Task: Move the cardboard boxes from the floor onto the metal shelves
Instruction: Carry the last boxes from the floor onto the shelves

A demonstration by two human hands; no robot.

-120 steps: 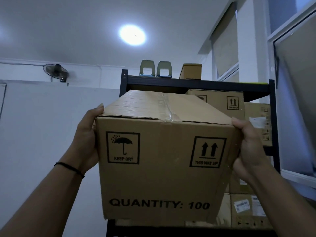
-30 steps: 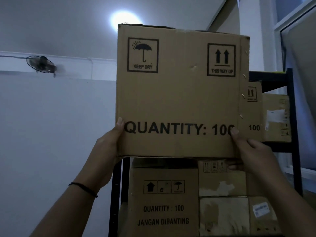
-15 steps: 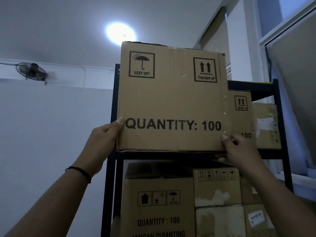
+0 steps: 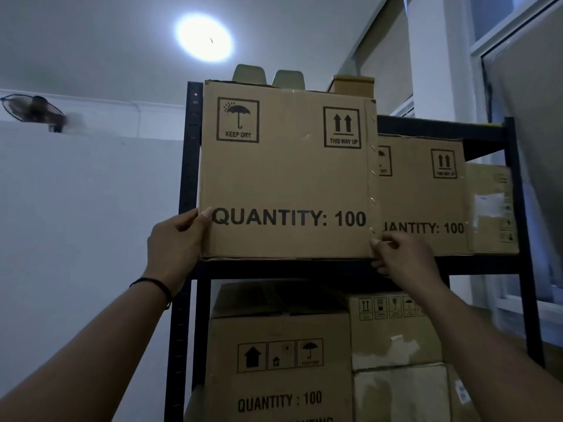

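Two hands are clamped on the lower corners of one cardboard box (image 4: 286,175): the left hand (image 4: 175,239) wraps its bottom-left edge with the thumb on the printed face, and the right hand (image 4: 402,257) pinches the bottom-right corner, fingers curled against the stapled seam. A thin black band (image 4: 152,284) circles the left wrist. The box stands upright on the upper tier of the metal shelves (image 4: 280,266), at the left end against the black upright, its front face about flush with the shelf's front beam.

Just beside it on the right sits a second box (image 4: 423,193) with the same markings, set further back — its left part is covered by the held box, so its print reads only in part. A smaller carton (image 4: 492,208) stands beyond that, its labels too dim to read. Below, the next tier is packed with more boxes (image 4: 280,360), the lowest line of print cut off by the frame. Items on the top shelf (image 4: 268,76) peek over the box and cannot be identified. A wall fan (image 4: 30,112) hangs at far left, a ceiling light (image 4: 204,38) glares overhead.
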